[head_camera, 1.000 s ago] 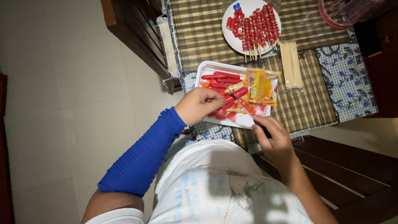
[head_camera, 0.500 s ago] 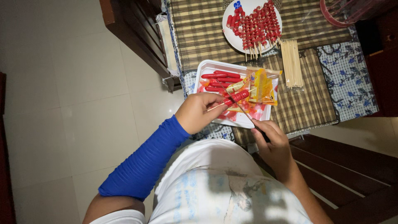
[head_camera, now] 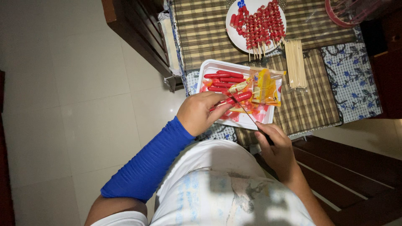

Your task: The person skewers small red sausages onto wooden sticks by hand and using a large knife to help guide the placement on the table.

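- We see a white tray (head_camera: pixel 209 67) on the checked tablecloth (head_camera: pixel 209 33), holding loose red sausages (head_camera: pixel 222 78) on its left side and an opened yellow wrapper (head_camera: pixel 264 86) on its right.
- Beyond it, a white plate (head_camera: pixel 234 39) carries rows of red sausage pieces on skewers (head_camera: pixel 261 23); a bundle of bare sticks (head_camera: pixel 295 62) lies just beside the plate.
- Our left hand (head_camera: pixel 200 113), its forearm in a blue sleeve (head_camera: pixel 146 165), reaches over the tray's near edge, fingers pinching one sausage (head_camera: pixel 239 97) above the tray.
- Our right hand (head_camera: pixel 278 148) sits near the table's edge, fingers closed on a thin knife (head_camera: pixel 247 114) whose tip meets that sausage.
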